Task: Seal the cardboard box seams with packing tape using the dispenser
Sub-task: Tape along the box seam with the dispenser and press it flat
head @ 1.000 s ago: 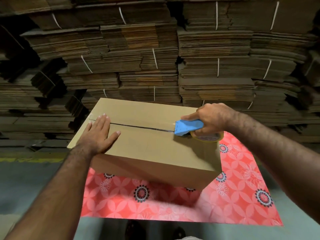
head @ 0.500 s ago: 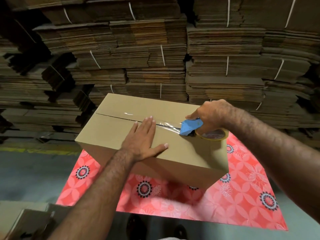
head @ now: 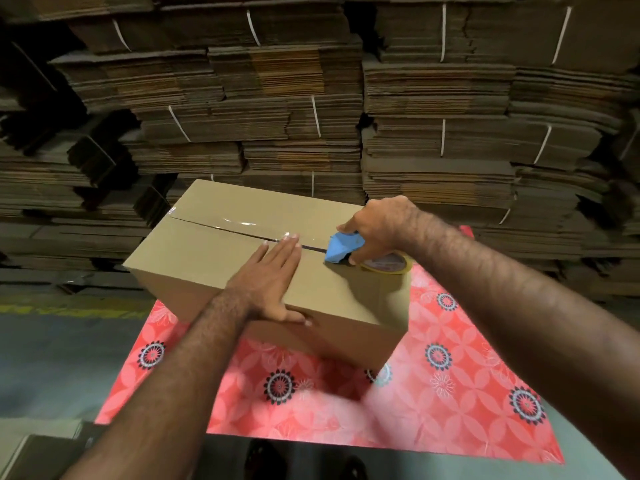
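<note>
A closed cardboard box [head: 214, 258] sits on a red flowered cloth [head: 450, 382]. Clear tape shines along its top centre seam [head: 239, 230] from the far left end. My right hand [head: 377, 226] grips the blue tape dispenser [head: 341, 249] with its tape roll [head: 388, 265], pressed on the seam near the box's right end. My left hand [head: 272, 282] lies flat on the box top, fingers straight and reaching the seam just left of the dispenser, thumb hanging over the near edge.
Tall stacks of bundled flat cardboard [head: 311, 109] fill the whole background behind the box. Grey floor [head: 62, 358] with a yellow line lies to the left. Another piece of cardboard [head: 38, 455] shows at the bottom left corner.
My left hand slid rightward along the box top toward the dispenser. The dispenser has tilted up a little near the right end, and tape now covers more of the seam.
</note>
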The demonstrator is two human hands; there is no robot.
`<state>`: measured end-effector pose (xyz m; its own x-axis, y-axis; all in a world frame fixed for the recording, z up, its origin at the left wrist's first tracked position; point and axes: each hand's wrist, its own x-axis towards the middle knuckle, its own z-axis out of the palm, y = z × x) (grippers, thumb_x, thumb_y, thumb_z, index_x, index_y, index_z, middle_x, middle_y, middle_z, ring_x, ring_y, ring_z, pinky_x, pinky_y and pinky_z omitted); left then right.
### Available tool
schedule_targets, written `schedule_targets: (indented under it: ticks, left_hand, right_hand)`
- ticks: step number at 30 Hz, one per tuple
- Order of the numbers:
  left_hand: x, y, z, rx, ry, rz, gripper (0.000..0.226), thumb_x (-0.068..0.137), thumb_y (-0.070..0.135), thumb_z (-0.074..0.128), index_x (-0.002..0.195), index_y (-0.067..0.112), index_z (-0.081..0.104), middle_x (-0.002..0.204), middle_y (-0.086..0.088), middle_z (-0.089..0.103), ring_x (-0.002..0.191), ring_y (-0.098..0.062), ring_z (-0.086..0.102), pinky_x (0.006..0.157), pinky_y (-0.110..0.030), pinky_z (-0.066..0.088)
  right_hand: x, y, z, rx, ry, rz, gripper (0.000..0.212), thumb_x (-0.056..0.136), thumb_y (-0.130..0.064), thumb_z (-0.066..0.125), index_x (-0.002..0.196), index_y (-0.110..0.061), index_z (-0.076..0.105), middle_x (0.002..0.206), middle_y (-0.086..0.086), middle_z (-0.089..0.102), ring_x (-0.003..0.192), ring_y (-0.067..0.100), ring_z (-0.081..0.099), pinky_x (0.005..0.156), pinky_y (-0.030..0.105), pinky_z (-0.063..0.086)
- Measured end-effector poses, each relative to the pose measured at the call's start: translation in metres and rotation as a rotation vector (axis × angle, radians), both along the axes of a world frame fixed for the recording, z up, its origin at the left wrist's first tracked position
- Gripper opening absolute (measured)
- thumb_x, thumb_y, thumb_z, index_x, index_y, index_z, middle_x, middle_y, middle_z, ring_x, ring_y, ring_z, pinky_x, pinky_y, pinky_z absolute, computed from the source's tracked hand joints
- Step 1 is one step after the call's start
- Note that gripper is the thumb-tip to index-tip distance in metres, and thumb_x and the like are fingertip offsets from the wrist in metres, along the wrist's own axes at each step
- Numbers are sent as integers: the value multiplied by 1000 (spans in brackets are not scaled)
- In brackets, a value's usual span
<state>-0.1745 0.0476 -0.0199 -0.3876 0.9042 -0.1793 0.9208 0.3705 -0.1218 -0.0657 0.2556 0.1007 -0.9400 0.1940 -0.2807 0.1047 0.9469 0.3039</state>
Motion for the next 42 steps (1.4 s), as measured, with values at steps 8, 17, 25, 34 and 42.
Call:
schedule_targets:
  ticks: [8, 17, 25, 34, 42]
  left_hand:
    - [-7, -4, -3, 2, -34, 4, 137, 59, 94, 30, 154, 7, -18, 161, -6, -29, 149, -18, -21, 123, -44, -7]
    - [-7, -4, -2, -22, -20, 1, 135, 60, 93, 30, 153, 9, -20, 160, -5, -31, 148, -17, -25, 122, -46, -7]
    - [5, -1, 8, 88, -109, 53, 141, 55, 105, 24, 157, 14, -11, 163, 2, -22, 148, -10, -22, 122, -44, -9]
    - [87, 92, 19, 144, -182, -150, 150, 50, 105, 31, 155, 4, -6, 165, -12, -14, 152, -20, -12, 123, -47, -5]
    - [92, 108, -1, 63, -131, -173, 148, 54, 102, 36, 154, 6, -14, 162, -7, -25, 149, -16, -24, 121, -52, -6]
  right_hand:
    - [16, 28, 2, -107, 39, 19, 66, 82, -70, 52, 144, -56, 35, 112, -8, 63, 94, 17, 57, 62, 31, 43]
    - [85, 83, -3, -68, 22, -21, 69, 85, -74, 47, 146, -62, 18, 122, -9, 59, 107, 14, 57, 63, 30, 42]
    - [115, 95, -24, -103, 123, -12, 68, 86, -69, 50, 148, -57, 23, 121, -11, 61, 105, 15, 60, 63, 27, 40]
    - [120, 114, -34, -123, 152, -13, 70, 84, -70, 52, 147, -59, 23, 117, -9, 63, 101, 14, 61, 64, 29, 47]
    - [129, 132, -51, -209, 180, 14, 73, 84, -68, 50, 149, -54, 20, 109, -1, 64, 94, 20, 61, 75, 37, 54]
